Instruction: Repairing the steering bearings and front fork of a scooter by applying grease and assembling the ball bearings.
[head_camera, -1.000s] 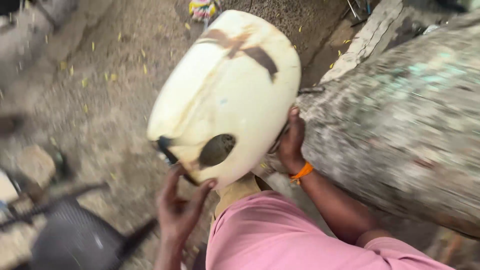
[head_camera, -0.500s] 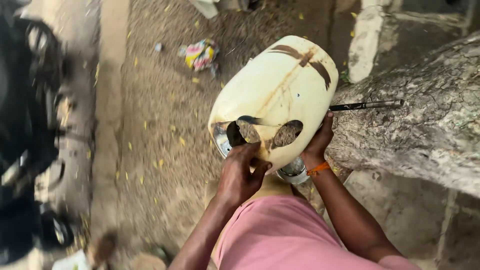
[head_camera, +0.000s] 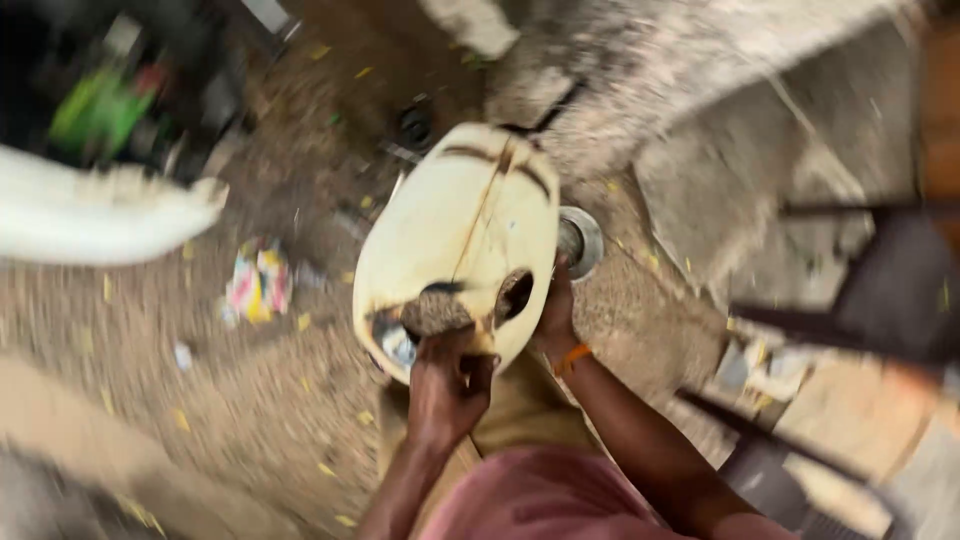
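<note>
While both hands grip it, the cream tank-shaped shell (head_camera: 460, 240) stands on end at the middle of the view.

The left hand (head_camera: 447, 385) is at 6 o'clock of the shell, its fingers (head_camera: 478, 368) curled tight over the lower rim beside 2 dark openings. The right hand (head_camera: 556, 312), with an orange band (head_camera: 572, 357) at the wrist, presses the edge at 4 o'clock, fingers closed on it. Against the view 0.5 s ago, the shell has turned more upright and the camera has swung, so the grey trunk (head_camera: 640, 80) now lies at 1 o'clock instead of 3 o'clock. A round metal ring (head_camera: 582, 240) sits just beside the shell at 3 o'clock. Underfoot is bare gritty ground (head_camera: 250, 400) with yellow flecks and a crumpled wrapper (head_camera: 255, 285) at 9 o'clock; the edges are blurred.
</note>
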